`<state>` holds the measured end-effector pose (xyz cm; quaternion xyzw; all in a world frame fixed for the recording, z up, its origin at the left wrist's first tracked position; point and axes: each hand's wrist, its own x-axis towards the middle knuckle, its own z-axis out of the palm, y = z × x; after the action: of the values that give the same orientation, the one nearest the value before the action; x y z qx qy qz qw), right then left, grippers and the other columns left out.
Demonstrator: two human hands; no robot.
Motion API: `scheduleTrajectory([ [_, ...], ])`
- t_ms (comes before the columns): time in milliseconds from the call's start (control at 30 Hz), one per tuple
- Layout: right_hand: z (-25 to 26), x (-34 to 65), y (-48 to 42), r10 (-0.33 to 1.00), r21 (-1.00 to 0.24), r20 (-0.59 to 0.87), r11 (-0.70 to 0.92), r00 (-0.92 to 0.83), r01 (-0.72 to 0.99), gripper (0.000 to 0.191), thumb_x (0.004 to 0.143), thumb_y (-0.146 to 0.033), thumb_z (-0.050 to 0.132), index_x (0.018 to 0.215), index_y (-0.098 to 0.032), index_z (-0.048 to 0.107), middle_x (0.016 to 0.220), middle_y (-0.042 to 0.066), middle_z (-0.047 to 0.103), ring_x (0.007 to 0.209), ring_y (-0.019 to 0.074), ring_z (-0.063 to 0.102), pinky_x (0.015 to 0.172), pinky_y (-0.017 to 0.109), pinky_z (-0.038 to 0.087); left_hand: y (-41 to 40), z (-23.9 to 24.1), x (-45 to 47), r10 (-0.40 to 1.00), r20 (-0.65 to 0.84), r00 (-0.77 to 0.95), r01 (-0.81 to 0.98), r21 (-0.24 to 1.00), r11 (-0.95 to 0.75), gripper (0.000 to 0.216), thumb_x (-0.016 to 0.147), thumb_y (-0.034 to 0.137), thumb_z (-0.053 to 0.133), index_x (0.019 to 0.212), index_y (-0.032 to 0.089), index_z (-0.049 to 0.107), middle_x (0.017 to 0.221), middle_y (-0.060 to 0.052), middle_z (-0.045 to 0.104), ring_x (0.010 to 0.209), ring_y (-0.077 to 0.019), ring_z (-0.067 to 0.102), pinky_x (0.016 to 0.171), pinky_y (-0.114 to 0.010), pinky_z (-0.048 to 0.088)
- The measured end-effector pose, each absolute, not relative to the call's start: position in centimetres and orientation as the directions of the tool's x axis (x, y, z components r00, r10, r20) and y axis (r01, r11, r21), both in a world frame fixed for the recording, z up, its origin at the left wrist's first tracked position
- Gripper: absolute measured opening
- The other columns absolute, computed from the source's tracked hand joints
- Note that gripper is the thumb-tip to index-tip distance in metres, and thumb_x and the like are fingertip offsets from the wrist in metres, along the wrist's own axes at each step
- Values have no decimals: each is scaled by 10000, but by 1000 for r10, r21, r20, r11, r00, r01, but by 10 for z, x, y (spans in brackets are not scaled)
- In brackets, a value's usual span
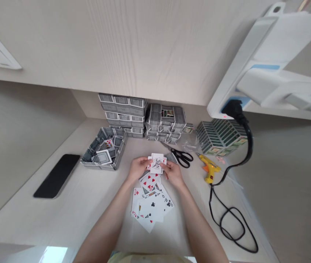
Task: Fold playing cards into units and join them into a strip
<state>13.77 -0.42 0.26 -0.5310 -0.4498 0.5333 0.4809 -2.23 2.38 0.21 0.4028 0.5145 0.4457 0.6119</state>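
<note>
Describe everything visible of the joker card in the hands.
The joker card is white, rectangular and paper-like, with a dark figure printed in its middle. It is face up, lying crosswise over a red seven. The left hand and right hand hold both, thumbs at its side edges, beside the loose cards.

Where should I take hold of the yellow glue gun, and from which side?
Grip the glue gun by its handle, probably from the near right side. The handle extends toward you, while the nozzle points away to the far left and could be hot.
</note>
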Motion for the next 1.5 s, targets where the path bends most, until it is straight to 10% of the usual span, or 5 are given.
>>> scheduleTrajectory([
  [733,-1,138,-5,991,-993,-108,-103,81,-63,360,640,-490,657,699,-138,609,400,-62,461,282,40,285,291,199,168,19,14,-33,874,-321,365,-294,851,436,370,610,328,739,884,90,671,844,-103,693,749,-177,641,764,-321,512],
  [1500,3,132,-12,995,-996,-74,-71,66,-45,346,656,-467,652,568,-167,504,356,-86,397,276,43,284,292,199,167,13,12,-12,936,-351,11,-232,910,344,294,453,290,786,643,111,651,571,-20,644,520,-117,574,541,-238,462],
])
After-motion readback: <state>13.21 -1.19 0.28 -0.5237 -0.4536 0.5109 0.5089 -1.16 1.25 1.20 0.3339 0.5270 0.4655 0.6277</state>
